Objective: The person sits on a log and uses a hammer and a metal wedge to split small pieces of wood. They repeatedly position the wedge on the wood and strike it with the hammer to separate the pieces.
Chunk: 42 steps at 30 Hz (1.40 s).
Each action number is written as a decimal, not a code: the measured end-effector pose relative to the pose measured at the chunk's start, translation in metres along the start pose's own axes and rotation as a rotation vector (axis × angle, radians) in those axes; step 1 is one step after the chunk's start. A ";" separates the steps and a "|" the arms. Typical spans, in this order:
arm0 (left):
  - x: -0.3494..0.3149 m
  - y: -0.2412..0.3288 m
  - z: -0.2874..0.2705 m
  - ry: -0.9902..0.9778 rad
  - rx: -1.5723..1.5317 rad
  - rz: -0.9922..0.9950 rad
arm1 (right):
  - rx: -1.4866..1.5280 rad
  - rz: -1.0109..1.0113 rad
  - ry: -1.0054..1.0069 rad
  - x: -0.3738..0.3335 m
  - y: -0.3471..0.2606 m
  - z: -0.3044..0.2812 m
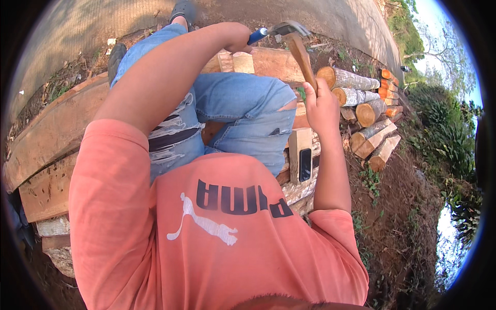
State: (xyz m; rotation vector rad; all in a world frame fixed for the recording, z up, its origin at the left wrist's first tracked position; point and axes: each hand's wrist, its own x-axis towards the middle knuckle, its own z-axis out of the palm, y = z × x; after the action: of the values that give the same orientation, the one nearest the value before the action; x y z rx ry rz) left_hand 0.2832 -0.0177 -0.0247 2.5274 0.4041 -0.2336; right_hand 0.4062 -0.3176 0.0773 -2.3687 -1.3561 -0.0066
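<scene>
My left hand [237, 38] is closed around a blue-handled tool [257, 36]; its far end is hidden, so I cannot tell its kind. In my right hand [324, 107] is a claw hammer [299, 52], gripped low on its wooden handle. The hammer's metal head is beside the exposed end of the blue handle; whether they touch is unclear. Below my left hand, a pale cut piece of wood [243, 64] sits among the timbers. My jeans-clad legs [243, 106] rest over the stacked boards.
A black phone [305, 164] lies on a wooden block [294, 142] near my right forearm. Cut logs [356, 81] are piled to the right. Long thick planks [57, 132] extend to the left. A paved path [336, 20] runs beyond, with bushes [439, 124] at far right.
</scene>
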 end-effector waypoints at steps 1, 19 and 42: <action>0.001 -0.006 0.001 0.025 -0.001 -0.014 | -0.053 0.015 -0.063 0.008 -0.011 -0.011; 0.023 0.003 0.025 -0.025 -0.054 0.019 | -0.106 -0.062 0.031 -0.007 -0.007 -0.006; 0.010 0.005 0.024 0.139 -0.116 0.056 | -0.249 -0.146 -0.053 0.013 -0.005 -0.019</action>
State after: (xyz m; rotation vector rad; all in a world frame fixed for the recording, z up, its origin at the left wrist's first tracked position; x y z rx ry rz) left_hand 0.2920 -0.0330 -0.0443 2.4438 0.3889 -0.0119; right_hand 0.4122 -0.3109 0.0988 -2.4773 -1.6358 -0.1640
